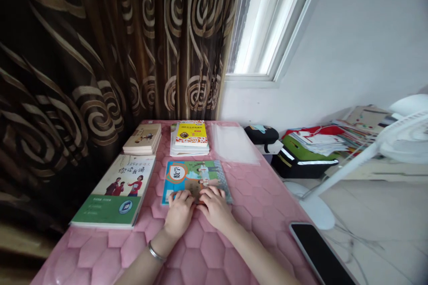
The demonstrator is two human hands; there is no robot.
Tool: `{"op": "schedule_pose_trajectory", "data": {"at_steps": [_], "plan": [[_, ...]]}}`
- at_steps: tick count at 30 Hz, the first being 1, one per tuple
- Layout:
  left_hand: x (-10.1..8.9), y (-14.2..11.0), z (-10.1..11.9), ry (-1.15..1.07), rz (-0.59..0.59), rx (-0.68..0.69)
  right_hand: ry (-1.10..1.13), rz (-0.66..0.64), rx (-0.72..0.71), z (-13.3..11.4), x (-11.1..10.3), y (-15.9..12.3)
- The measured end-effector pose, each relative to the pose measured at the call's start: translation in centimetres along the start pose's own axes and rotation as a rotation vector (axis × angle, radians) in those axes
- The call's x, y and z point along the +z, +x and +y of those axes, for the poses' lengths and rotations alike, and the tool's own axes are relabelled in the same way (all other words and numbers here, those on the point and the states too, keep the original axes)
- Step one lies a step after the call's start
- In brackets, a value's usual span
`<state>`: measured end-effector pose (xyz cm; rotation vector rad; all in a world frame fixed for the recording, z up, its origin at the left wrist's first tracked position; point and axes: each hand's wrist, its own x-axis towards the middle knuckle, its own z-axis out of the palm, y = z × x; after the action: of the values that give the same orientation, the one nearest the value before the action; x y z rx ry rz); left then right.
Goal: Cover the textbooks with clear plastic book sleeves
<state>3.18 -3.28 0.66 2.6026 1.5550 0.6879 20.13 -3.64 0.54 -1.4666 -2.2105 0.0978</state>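
In the head view a blue and green math textbook (192, 173) lies flat on the pink quilted table cover (207, 249). My left hand (180, 210) is at its near edge, fingers curled over the cover and a silver bangle on the wrist. Close beside it, my right hand (216, 207) bends its fingers over the same edge, to the right. Both thumbs point inward and nearly meet; their undersides are hidden. Left of the textbook is a larger green and white book (117, 187).
Behind lie a stack of tan books (143, 137), a pile topped by a yellow book (191, 132) and clear plastic sheets (234, 142). A phone (317, 251) rests at the right edge. A white fan (354, 164) stands beyond; a patterned curtain (174, 44) hangs behind.
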Motion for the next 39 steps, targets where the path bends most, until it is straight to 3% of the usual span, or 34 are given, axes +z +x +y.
{"op": "schedule_pose_trajectory", "data": {"at_steps": [4, 10, 16, 20, 26, 32, 36, 39], "plan": [[0.0, -0.1, -0.1, -0.014, 0.009, -0.015, 0.012, 0.009, 0.040, 0.2, 0.4, 0.0], [-1.4, -0.8, -1.6, 0.005, 0.008, -0.015, 0.006, 0.019, 0.051, 1.3, -1.0, -0.8], [-3.6, -3.5, -6.1, 0.116, 0.074, -0.061, -0.093, 0.049, 0.114, 5.9, -3.0, -3.4], [-3.9, -4.5, -7.4, 0.151, 0.090, -0.069, -0.140, 0.094, 0.102, 8.5, -3.4, -4.6], [-3.4, -4.6, -7.3, 0.199, 0.099, -0.049, -0.117, 0.124, 0.078, 9.5, -2.9, -5.0], [-4.2, -4.4, -6.7, 0.254, 0.068, -0.057, -0.132, 0.096, 0.082, 9.5, -3.0, -5.1], [-4.4, -3.5, -4.8, 0.263, 0.012, -0.107, -0.155, 0.031, 0.055, 8.6, -4.1, -3.9], [-3.4, -2.1, -2.3, 0.248, -0.065, -0.078, -0.151, -0.026, 0.009, 7.2, -4.2, -1.2]]}}
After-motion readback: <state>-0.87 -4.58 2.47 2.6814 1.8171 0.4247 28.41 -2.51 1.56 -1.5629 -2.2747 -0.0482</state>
